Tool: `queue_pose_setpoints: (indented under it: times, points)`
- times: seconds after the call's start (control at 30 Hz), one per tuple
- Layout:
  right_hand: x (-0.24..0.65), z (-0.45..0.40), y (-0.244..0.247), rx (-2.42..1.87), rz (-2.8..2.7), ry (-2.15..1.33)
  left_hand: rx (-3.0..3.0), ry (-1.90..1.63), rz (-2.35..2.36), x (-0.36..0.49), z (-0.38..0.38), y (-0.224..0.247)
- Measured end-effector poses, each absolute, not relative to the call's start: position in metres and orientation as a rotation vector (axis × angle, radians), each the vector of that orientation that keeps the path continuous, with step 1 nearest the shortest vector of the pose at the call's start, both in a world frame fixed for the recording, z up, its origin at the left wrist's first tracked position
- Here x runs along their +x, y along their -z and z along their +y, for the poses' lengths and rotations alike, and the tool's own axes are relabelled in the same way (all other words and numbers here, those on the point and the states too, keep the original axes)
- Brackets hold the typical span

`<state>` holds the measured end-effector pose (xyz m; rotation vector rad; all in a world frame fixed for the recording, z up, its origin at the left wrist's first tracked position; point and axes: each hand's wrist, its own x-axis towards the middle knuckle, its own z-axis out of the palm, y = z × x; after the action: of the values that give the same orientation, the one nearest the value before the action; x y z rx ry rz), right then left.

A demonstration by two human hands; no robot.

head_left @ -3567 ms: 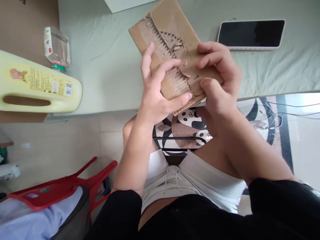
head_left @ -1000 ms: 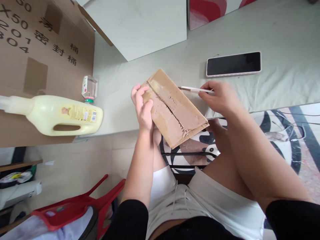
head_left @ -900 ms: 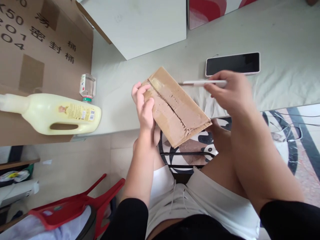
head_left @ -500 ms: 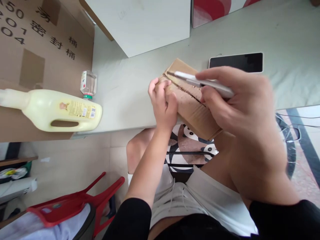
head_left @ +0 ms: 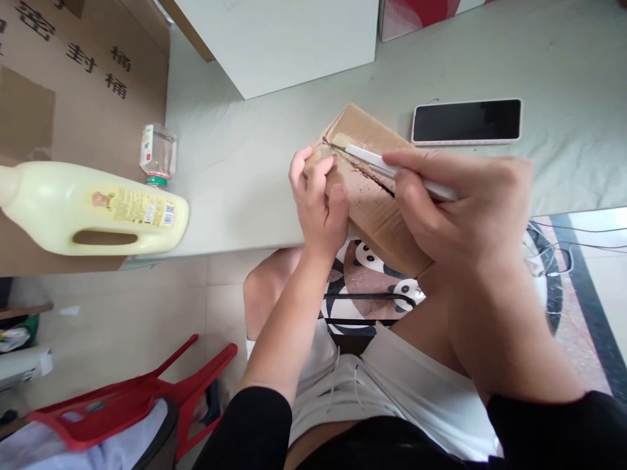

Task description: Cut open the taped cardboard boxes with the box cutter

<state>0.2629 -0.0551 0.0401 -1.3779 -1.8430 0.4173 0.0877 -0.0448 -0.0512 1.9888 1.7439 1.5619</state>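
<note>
A brown cardboard box (head_left: 377, 228) lies tilted at the table's front edge, a dark ragged cut running along its top face. My left hand (head_left: 321, 202) grips the box's left end, its fingers bent over the top. In my right hand (head_left: 441, 196) is a white utility knife (head_left: 367, 156), pinched between thumb and fingers. The knife's dark blade touches the cardboard near the upper left end of the cut. Part of the box's right side is hidden behind my right hand.
A phone (head_left: 467, 122) lies behind my right hand. On the left are a yellow jug (head_left: 53, 209), a small clear bottle (head_left: 159, 151) and a large carton (head_left: 83, 124). A white box (head_left: 294, 46) stands at the back. A red stool (head_left: 181, 391) is on the floor.
The camera view has shifted slightly, so the jug and bottle sit farther left. The knife and my right hand have moved a little lower; both hands keep their hold.
</note>
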Motion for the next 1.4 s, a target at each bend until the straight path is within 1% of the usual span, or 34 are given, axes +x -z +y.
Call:
queue_pose_setpoints:
  times: [0.17,0.37,0.6,0.9,1.2,1.4]
  points:
    - [0.262,-0.054,-0.041,-1.444,-1.96,-0.42,1.961,-1.606,1.695,0.088,-0.044,0.051]
    - [0.261,-0.055,-0.039,-1.438,-2.071,-0.331,1.905,-1.537,1.703,0.088,-0.045,0.05]
    - [0.266,-0.06,-0.043,-1.492,-1.992,-0.376,1.96,-1.51,1.744,0.084,-0.044,0.049]
    - [0.264,-0.058,-0.043,-1.57,-2.065,-0.337,1.992,-1.558,1.751,0.085,-0.042,0.051]
    - [0.271,-0.065,-0.053,-1.635,-1.916,-0.499,1.942,-1.502,1.724,0.085,-0.042,0.049]
    - [0.273,-0.063,-0.052,-1.609,-1.98,-0.422,1.967,-1.528,1.72,0.083,-0.04,0.051]
